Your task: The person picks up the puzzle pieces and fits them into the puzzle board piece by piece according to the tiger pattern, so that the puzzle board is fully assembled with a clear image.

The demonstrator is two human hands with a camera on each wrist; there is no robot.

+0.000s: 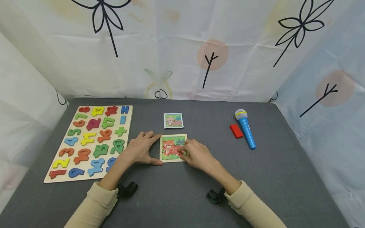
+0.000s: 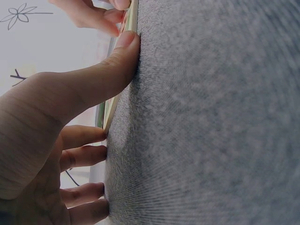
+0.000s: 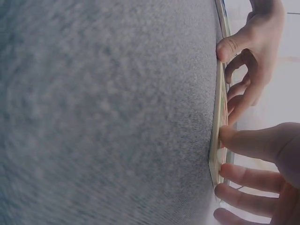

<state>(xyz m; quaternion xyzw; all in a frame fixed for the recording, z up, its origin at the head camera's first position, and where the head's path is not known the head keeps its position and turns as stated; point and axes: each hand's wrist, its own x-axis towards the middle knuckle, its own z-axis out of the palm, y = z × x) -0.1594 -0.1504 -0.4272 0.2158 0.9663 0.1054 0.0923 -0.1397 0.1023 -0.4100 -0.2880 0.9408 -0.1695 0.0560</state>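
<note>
A wooden picture puzzle board (image 1: 171, 161) with an orange tiger cub on green lies flat between the hands. My left hand (image 1: 142, 148) is spread along its left side, thumb touching the near corner and a fingertip the far corner. In the left wrist view, the left thumb (image 2: 101, 77) lies extended against the board's edge. My right hand (image 1: 198, 155) touches the right part of the picture with thumb and fingertips. In the right wrist view, the right thumb (image 3: 251, 140) and nearest finger stand apart on the board. The right palm hides part of the picture.
Behind the puzzle lies a small square picture card (image 1: 173, 120). A wooden number board (image 1: 128, 120) with colourful raised numerals stands left, partly behind the left forearm. On the right are a red block (image 1: 236, 130) and a blue toy microphone (image 1: 247, 129). White printed cloth (image 1: 182, 31) encloses the grey table.
</note>
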